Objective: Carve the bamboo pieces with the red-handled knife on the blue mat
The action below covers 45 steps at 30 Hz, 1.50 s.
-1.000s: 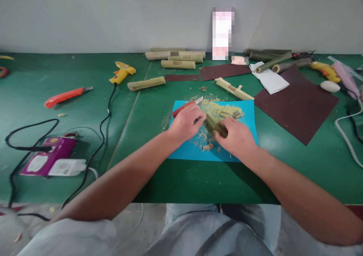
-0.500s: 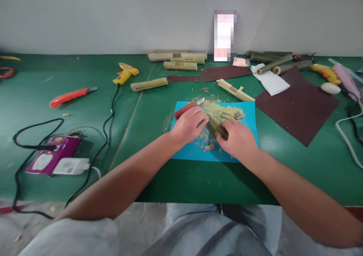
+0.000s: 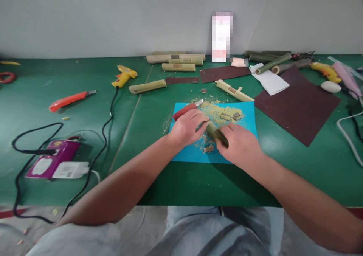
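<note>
My right hand is wrapped round the near end of a green bamboo tube, which slants over a blue sheet. Curled at the tube's far end, my left hand has its fingertips pinched against it. A thin dark edge shows under those fingers, but what it belongs to is hidden. Just beyond my left knuckles a red-handled knife lies with its blade pointing away. Pale yellow dust and bamboo chips are scattered over the blue sheet.
Cut bamboo pieces lie along the back, with a notched one nearer. Dark brown sheets and white paper are at right. Leftward are a yellow glue gun, an orange cutter and a purple power strip with cords.
My left hand has shifted slightly along the far end of the bamboo tube. My right hand keeps its grip, and the tube has turned a little. The whole view has shifted slightly.
</note>
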### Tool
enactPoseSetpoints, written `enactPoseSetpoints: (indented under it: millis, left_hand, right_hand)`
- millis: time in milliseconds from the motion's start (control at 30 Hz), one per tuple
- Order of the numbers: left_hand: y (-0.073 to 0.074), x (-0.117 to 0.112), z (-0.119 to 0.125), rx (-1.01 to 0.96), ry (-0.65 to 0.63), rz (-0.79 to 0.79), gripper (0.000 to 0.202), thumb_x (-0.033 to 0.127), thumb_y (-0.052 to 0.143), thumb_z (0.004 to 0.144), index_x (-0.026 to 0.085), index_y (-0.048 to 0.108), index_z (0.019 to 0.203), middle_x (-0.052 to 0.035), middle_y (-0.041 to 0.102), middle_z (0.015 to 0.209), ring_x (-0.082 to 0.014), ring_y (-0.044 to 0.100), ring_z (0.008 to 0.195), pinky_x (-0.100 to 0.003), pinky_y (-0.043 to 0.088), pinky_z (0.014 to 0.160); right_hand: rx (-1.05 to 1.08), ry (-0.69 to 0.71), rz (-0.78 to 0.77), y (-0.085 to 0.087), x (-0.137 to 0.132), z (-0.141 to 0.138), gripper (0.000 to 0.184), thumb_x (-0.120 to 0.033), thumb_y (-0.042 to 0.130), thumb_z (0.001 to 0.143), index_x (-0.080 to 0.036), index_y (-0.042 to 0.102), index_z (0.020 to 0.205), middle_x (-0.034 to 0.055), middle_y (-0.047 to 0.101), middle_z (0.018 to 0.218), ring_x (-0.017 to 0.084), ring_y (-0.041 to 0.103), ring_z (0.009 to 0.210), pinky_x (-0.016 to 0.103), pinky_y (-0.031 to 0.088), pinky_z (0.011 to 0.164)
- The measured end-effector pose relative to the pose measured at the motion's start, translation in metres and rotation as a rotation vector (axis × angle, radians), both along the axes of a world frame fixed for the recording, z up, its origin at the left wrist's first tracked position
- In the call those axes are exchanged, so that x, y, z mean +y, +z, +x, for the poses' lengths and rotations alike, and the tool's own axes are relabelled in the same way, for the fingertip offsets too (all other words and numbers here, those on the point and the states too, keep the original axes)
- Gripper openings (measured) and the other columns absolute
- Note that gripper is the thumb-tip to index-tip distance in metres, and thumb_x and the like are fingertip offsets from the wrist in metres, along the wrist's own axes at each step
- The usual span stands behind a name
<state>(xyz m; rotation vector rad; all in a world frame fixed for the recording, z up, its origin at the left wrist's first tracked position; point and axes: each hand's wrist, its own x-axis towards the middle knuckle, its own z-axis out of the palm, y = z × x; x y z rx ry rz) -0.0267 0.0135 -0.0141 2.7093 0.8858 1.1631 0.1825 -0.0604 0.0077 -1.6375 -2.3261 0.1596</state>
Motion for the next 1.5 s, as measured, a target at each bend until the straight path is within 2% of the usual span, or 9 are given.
enactPoseSetpoints:
  millis: [333,533,700,833,1000,1100,1267,1400,1500]
  left_hand:
    - [-0.004,0.000,0.001,0.052,0.082,0.008,0.017,0.022,0.056,0.099,0.016,0.069,0.090,-0.0052,0.071,0.083,-0.0189,0.066,0.081,-0.036,0.057,0.079]
    - [-0.002,-0.018,0.010,0.089,-0.059,-0.034,0.024,0.021,0.052,0.102,0.016,0.067,0.084,-0.0055,0.065,0.080,-0.0177,0.062,0.078,-0.032,0.053,0.071]
    - [-0.003,-0.016,0.011,0.040,0.031,-0.033,0.025,0.022,0.051,0.102,0.016,0.065,0.083,-0.0058,0.064,0.081,-0.0180,0.060,0.080,-0.033,0.053,0.074]
    - [-0.003,-0.021,0.015,0.093,-0.068,-0.070,0.028,0.020,0.049,0.103,0.017,0.063,0.079,-0.0047,0.061,0.077,-0.0168,0.058,0.075,-0.031,0.051,0.069]
    - [-0.002,-0.021,0.014,0.060,0.014,-0.057,0.026,0.021,0.049,0.102,0.017,0.064,0.081,-0.0049,0.063,0.079,-0.0179,0.059,0.079,-0.033,0.052,0.073]
    - [-0.002,-0.022,0.014,0.098,-0.066,-0.100,0.028,0.021,0.049,0.103,0.017,0.064,0.079,-0.0046,0.063,0.077,-0.0169,0.059,0.076,-0.032,0.052,0.071]
    - [-0.003,-0.019,0.010,0.031,0.034,-0.082,0.027,0.022,0.052,0.102,0.017,0.063,0.078,-0.0039,0.064,0.076,-0.0171,0.060,0.077,-0.033,0.053,0.075]
    - [-0.004,-0.018,0.009,0.076,-0.076,-0.129,0.026,0.021,0.051,0.102,0.017,0.064,0.080,-0.0049,0.065,0.080,-0.0165,0.062,0.078,-0.031,0.053,0.072]
    - [-0.002,-0.017,0.008,0.036,0.036,-0.077,0.026,0.021,0.051,0.101,0.018,0.064,0.078,-0.0041,0.063,0.076,-0.0173,0.061,0.077,-0.033,0.053,0.074]
  right_hand:
    - [0.018,-0.036,-0.132,0.001,0.001,-0.001,0.015,-0.029,0.058,0.091,-0.018,0.068,0.087,0.0073,0.066,0.087,0.017,0.055,0.072,0.031,0.031,0.062]
    - [0.044,-0.034,-0.175,0.001,0.002,-0.002,0.016,-0.028,0.058,0.091,-0.017,0.067,0.083,0.0062,0.064,0.085,0.015,0.053,0.070,0.031,0.029,0.062]
    - [0.086,-0.064,-0.180,-0.002,0.004,-0.002,0.019,-0.028,0.058,0.092,-0.019,0.063,0.077,0.0046,0.063,0.083,0.015,0.053,0.070,0.031,0.030,0.063]
    - [0.095,-0.061,-0.188,-0.003,0.005,-0.002,0.018,-0.028,0.058,0.092,-0.019,0.063,0.077,0.0042,0.063,0.082,0.015,0.054,0.071,0.031,0.031,0.063]
    - [0.071,-0.081,-0.191,-0.003,0.005,-0.003,0.019,-0.030,0.058,0.092,-0.018,0.062,0.076,0.0055,0.064,0.083,0.016,0.054,0.071,0.031,0.032,0.064]
    - [0.066,-0.073,-0.193,-0.001,0.005,-0.004,0.017,-0.028,0.057,0.092,-0.018,0.064,0.081,0.0064,0.066,0.086,0.016,0.055,0.072,0.031,0.032,0.064]
    - [0.057,-0.062,-0.211,0.000,0.004,-0.004,0.014,-0.027,0.060,0.090,-0.018,0.065,0.080,0.0068,0.066,0.087,0.017,0.057,0.075,0.031,0.034,0.065]
    - [0.058,-0.064,-0.215,0.001,0.003,-0.004,0.016,-0.028,0.058,0.091,-0.018,0.065,0.081,0.0071,0.066,0.087,0.017,0.058,0.075,0.031,0.035,0.065]
    - [0.048,-0.077,-0.223,0.001,0.004,-0.005,0.014,-0.029,0.060,0.090,-0.018,0.065,0.081,0.0074,0.066,0.088,0.017,0.058,0.075,0.031,0.035,0.065]
